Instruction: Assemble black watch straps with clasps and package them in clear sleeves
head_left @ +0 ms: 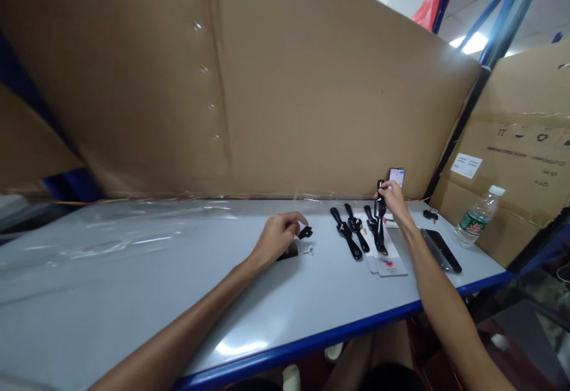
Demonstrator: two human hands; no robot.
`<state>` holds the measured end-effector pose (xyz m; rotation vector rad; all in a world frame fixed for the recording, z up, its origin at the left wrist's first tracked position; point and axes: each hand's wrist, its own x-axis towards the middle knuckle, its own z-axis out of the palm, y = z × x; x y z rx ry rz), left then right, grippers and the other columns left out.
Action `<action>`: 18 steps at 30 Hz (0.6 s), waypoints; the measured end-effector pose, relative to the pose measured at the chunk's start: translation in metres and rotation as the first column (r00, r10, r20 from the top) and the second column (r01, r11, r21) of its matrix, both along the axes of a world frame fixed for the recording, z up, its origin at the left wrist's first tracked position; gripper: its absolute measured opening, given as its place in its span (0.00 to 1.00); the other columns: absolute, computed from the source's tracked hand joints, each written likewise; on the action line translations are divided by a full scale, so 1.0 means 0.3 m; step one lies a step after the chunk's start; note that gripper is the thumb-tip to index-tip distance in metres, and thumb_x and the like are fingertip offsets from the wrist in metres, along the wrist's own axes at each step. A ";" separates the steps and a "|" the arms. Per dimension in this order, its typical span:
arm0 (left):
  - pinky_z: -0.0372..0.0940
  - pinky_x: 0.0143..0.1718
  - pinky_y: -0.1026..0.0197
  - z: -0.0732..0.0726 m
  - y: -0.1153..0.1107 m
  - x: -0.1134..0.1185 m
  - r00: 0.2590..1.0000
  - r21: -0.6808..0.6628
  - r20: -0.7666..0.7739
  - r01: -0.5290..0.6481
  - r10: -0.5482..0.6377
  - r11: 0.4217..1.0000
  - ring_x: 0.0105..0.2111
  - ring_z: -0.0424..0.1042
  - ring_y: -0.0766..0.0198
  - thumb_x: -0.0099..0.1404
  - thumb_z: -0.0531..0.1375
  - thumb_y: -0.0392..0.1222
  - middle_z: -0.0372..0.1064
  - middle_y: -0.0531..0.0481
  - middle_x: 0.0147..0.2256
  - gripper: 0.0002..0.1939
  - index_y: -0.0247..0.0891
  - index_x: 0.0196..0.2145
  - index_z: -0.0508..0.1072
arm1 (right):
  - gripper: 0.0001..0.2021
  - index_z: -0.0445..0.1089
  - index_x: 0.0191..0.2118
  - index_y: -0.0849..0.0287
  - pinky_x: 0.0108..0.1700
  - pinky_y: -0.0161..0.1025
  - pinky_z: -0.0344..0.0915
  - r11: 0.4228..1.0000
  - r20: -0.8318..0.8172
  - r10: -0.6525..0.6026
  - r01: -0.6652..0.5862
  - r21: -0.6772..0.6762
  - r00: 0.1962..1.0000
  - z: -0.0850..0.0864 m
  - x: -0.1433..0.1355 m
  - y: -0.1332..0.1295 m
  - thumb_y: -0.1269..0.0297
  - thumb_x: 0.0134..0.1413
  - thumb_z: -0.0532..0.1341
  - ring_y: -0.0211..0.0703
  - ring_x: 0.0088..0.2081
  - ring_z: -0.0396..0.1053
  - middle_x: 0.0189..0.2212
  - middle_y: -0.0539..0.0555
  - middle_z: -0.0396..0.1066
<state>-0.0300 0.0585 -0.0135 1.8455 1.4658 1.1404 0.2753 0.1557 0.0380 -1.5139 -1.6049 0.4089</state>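
Note:
My left hand (279, 238) is over the middle of the table, its curled fingers beside a small black part (305, 232); whether they touch it is unclear. Small silvery screws (309, 251) lie just right of a dark flat piece (289, 252) partly under that hand. My right hand (392, 196) pinches the upper end of a black handled tool (380, 225), held upright above printed cards (392, 267). To its left lie more black tools (346, 234) of similar shape, side by side.
A phone (396, 176) leans at the back cardboard (312, 94). Keys (430, 215), a black flat object in plastic (442, 251) and a water bottle (477, 219) stand or lie on the right. Clear plastic film (178, 219) covers the table's back left.

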 end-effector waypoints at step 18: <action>0.46 0.14 0.71 0.039 -0.021 -0.024 0.576 -0.282 0.814 0.274 0.078 0.920 0.12 0.47 0.74 0.70 0.55 0.48 0.49 0.63 0.17 0.12 0.39 0.32 0.62 | 0.05 0.61 0.34 0.56 0.29 0.34 0.69 0.801 -0.366 0.536 -0.595 -0.065 0.761 -0.062 -0.471 -0.139 0.64 0.54 0.59 0.40 0.31 0.72 0.31 0.50 0.73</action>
